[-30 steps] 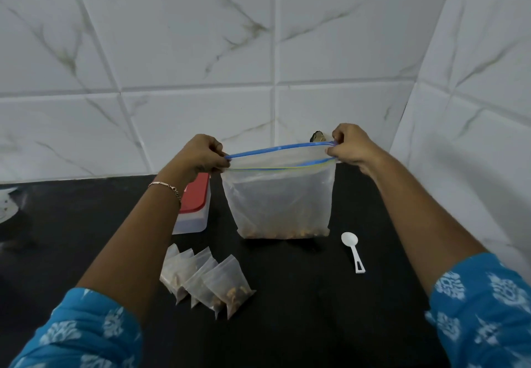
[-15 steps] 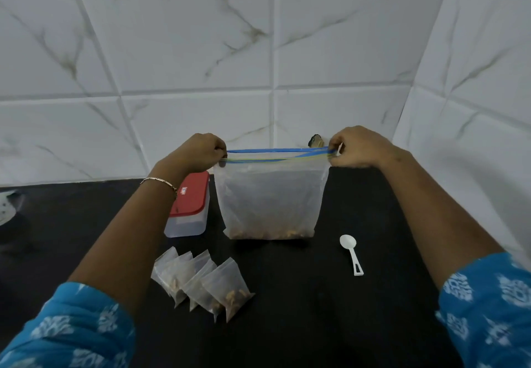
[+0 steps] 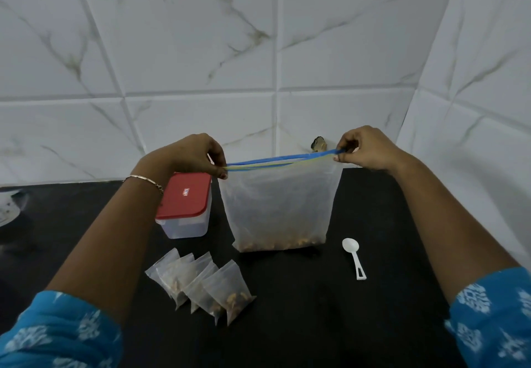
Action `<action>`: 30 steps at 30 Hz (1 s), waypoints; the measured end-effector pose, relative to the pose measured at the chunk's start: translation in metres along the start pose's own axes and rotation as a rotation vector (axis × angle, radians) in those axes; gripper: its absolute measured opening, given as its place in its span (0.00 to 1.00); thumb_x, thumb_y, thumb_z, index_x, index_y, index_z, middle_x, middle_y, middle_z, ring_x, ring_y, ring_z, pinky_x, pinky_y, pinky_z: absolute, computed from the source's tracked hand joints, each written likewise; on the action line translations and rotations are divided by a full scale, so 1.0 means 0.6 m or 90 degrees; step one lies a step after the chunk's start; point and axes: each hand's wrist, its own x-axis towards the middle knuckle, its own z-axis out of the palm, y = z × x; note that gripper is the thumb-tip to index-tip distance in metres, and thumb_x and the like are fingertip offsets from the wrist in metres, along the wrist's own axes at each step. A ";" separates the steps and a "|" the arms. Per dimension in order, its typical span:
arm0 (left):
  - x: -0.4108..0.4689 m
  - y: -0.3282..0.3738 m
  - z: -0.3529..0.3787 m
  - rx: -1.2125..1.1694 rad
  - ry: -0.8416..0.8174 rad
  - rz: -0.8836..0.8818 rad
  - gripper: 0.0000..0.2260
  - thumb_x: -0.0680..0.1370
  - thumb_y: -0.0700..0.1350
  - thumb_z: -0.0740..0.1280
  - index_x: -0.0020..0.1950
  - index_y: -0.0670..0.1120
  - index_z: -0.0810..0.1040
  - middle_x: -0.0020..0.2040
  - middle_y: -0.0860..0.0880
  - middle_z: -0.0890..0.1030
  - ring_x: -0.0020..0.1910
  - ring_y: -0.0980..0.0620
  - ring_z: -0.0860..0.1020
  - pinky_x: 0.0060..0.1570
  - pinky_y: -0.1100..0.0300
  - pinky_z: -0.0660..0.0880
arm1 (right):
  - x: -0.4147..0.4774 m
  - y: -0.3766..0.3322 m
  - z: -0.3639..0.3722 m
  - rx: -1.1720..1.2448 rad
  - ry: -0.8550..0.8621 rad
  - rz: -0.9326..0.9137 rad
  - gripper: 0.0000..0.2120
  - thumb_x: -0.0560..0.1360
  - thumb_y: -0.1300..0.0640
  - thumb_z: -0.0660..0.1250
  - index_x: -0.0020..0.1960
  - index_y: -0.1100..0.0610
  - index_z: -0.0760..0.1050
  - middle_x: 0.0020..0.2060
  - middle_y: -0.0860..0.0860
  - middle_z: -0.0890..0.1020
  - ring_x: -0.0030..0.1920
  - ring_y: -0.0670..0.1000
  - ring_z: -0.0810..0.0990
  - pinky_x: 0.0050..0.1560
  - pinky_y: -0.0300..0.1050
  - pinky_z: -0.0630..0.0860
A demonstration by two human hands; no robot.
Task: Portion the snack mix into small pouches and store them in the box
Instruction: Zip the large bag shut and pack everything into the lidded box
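The far left corner of the red-lidded box is being covered by the left wrist, and the label on its lid is being shown too small to read. The top corners of the zip bag are being hidden inside the left hand and the right hand. The snack mix is being blurred by the cloudy plastic. A dark object behind the zip is being half hidden. A pale object is being cut off by the left edge. The rear pouches are being overlapped by the front ones.

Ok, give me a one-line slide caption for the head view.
Left hand and right hand pinch the top corners of the zip bag; pouches, red-lidded box and spoon lie nearby on the counter.
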 end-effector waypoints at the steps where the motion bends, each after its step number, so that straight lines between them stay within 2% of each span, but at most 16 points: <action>1: 0.002 0.004 0.001 0.005 0.005 0.005 0.05 0.69 0.48 0.77 0.40 0.53 0.82 0.41 0.56 0.82 0.41 0.57 0.77 0.44 0.60 0.72 | 0.000 -0.005 -0.001 -0.036 -0.015 0.003 0.07 0.70 0.55 0.76 0.44 0.53 0.80 0.44 0.48 0.81 0.45 0.49 0.78 0.45 0.39 0.70; 3: 0.007 0.012 0.003 -0.021 0.026 0.017 0.07 0.69 0.46 0.77 0.40 0.51 0.80 0.40 0.56 0.81 0.39 0.58 0.77 0.41 0.62 0.71 | -0.004 -0.025 0.003 -0.107 -0.053 0.002 0.10 0.69 0.49 0.76 0.46 0.51 0.80 0.46 0.43 0.78 0.51 0.49 0.76 0.51 0.45 0.70; 5: 0.009 0.020 0.006 -0.050 0.054 0.030 0.08 0.69 0.45 0.78 0.40 0.49 0.78 0.39 0.56 0.80 0.38 0.57 0.78 0.39 0.64 0.70 | -0.004 -0.048 0.019 -0.198 -0.055 -0.036 0.15 0.68 0.41 0.74 0.48 0.49 0.82 0.50 0.44 0.77 0.55 0.49 0.73 0.56 0.48 0.69; 8: 0.010 0.033 0.015 -0.083 0.118 0.049 0.11 0.69 0.43 0.78 0.41 0.47 0.76 0.40 0.53 0.80 0.38 0.56 0.78 0.38 0.67 0.70 | -0.005 -0.100 0.057 -0.178 -0.042 -0.104 0.13 0.69 0.36 0.70 0.44 0.45 0.81 0.52 0.46 0.78 0.55 0.50 0.74 0.57 0.49 0.64; 10: 0.010 0.037 0.025 -0.131 0.167 0.051 0.12 0.68 0.41 0.78 0.41 0.46 0.74 0.41 0.50 0.81 0.39 0.54 0.80 0.41 0.64 0.73 | -0.002 -0.133 0.081 -0.138 -0.048 -0.128 0.11 0.72 0.37 0.68 0.43 0.43 0.79 0.50 0.45 0.79 0.54 0.50 0.75 0.58 0.51 0.64; 13: 0.006 0.034 0.040 -0.240 0.218 0.033 0.14 0.68 0.37 0.77 0.45 0.43 0.73 0.44 0.45 0.82 0.42 0.48 0.83 0.46 0.57 0.80 | 0.004 -0.169 0.105 -0.156 -0.036 -0.135 0.15 0.75 0.39 0.65 0.49 0.48 0.82 0.49 0.48 0.77 0.52 0.51 0.73 0.50 0.48 0.57; 15: -0.002 0.031 0.053 -0.359 0.227 0.014 0.15 0.68 0.34 0.76 0.47 0.41 0.72 0.44 0.43 0.82 0.42 0.51 0.84 0.47 0.58 0.81 | 0.009 -0.184 0.119 -0.172 -0.022 -0.134 0.16 0.76 0.39 0.64 0.52 0.48 0.83 0.50 0.49 0.75 0.53 0.52 0.71 0.49 0.48 0.56; 18: -0.014 0.025 0.069 -0.542 0.234 -0.002 0.16 0.68 0.30 0.75 0.47 0.43 0.72 0.40 0.44 0.80 0.44 0.51 0.84 0.50 0.55 0.80 | 0.016 -0.198 0.134 -0.137 -0.007 -0.129 0.12 0.76 0.43 0.66 0.52 0.48 0.83 0.55 0.50 0.75 0.57 0.53 0.71 0.51 0.49 0.57; 20: -0.019 0.018 0.076 -0.619 0.250 -0.016 0.16 0.68 0.29 0.75 0.48 0.42 0.73 0.37 0.46 0.79 0.43 0.49 0.83 0.51 0.53 0.80 | 0.019 -0.201 0.138 -0.094 0.028 -0.117 0.09 0.76 0.44 0.67 0.50 0.48 0.82 0.54 0.48 0.77 0.57 0.52 0.73 0.51 0.48 0.57; 23: -0.026 0.011 0.081 -0.658 0.278 -0.040 0.18 0.67 0.31 0.76 0.49 0.42 0.73 0.37 0.45 0.80 0.41 0.47 0.82 0.48 0.55 0.81 | 0.019 -0.204 0.140 -0.002 0.045 -0.082 0.08 0.76 0.45 0.68 0.48 0.48 0.81 0.44 0.43 0.77 0.54 0.49 0.75 0.51 0.47 0.55; 25: -0.030 0.010 0.086 -0.667 0.287 -0.045 0.18 0.67 0.33 0.77 0.50 0.42 0.74 0.37 0.44 0.81 0.41 0.48 0.82 0.48 0.56 0.80 | 0.018 -0.207 0.142 -0.021 0.050 -0.084 0.08 0.76 0.45 0.67 0.48 0.48 0.80 0.42 0.42 0.76 0.53 0.48 0.75 0.51 0.46 0.55; 28: -0.040 0.014 0.090 -0.726 0.270 -0.021 0.16 0.68 0.34 0.75 0.52 0.42 0.75 0.40 0.41 0.82 0.40 0.49 0.82 0.44 0.60 0.80 | 0.016 -0.214 0.143 -0.046 -0.002 -0.107 0.10 0.76 0.45 0.67 0.53 0.49 0.80 0.48 0.43 0.78 0.55 0.49 0.74 0.53 0.47 0.57; 30: -0.045 0.017 0.092 -0.762 0.259 -0.003 0.16 0.67 0.36 0.74 0.53 0.41 0.75 0.43 0.40 0.82 0.41 0.50 0.82 0.42 0.61 0.80 | 0.012 -0.221 0.141 -0.003 -0.066 -0.116 0.12 0.77 0.46 0.66 0.56 0.50 0.80 0.51 0.45 0.80 0.55 0.49 0.75 0.55 0.48 0.60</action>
